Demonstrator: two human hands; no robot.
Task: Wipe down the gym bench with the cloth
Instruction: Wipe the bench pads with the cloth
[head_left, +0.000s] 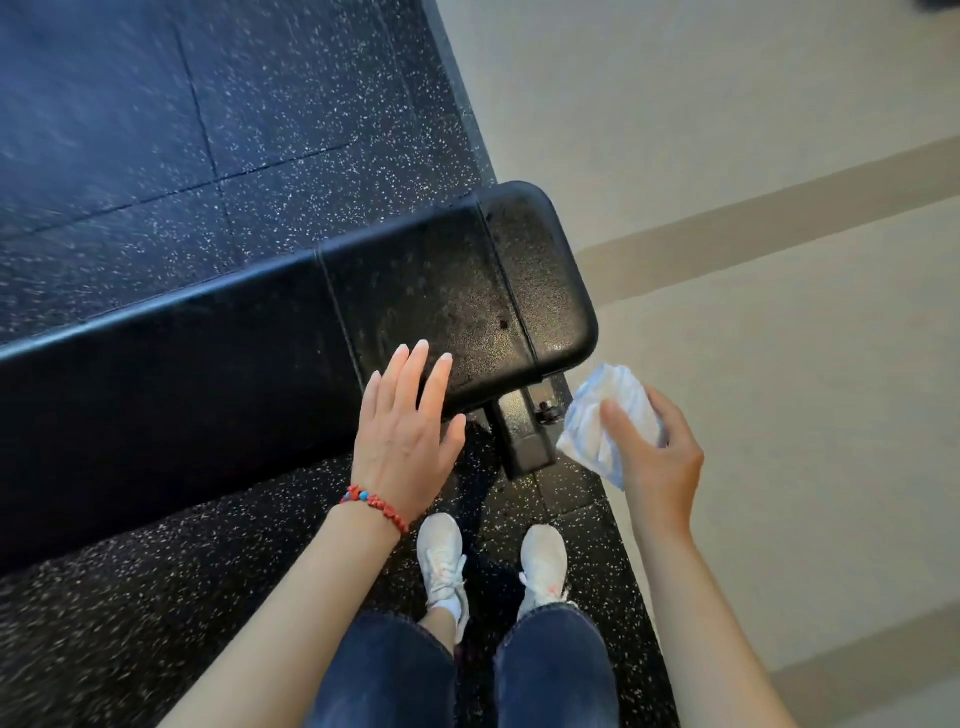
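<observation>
Head view: cloth (608, 421) in right hand (657, 457)

Left hand (405, 426) spread flat, fingers (410, 366) straight; right hand (655, 457) curled, gripping.

— What is worn on the arms?
— No sleeves; a red beaded bracelet (375, 506) is seen on the left wrist.
— And below?
— Dark blue jeans (384, 675) and white laced sneakers (441, 558) are worn.
</observation>
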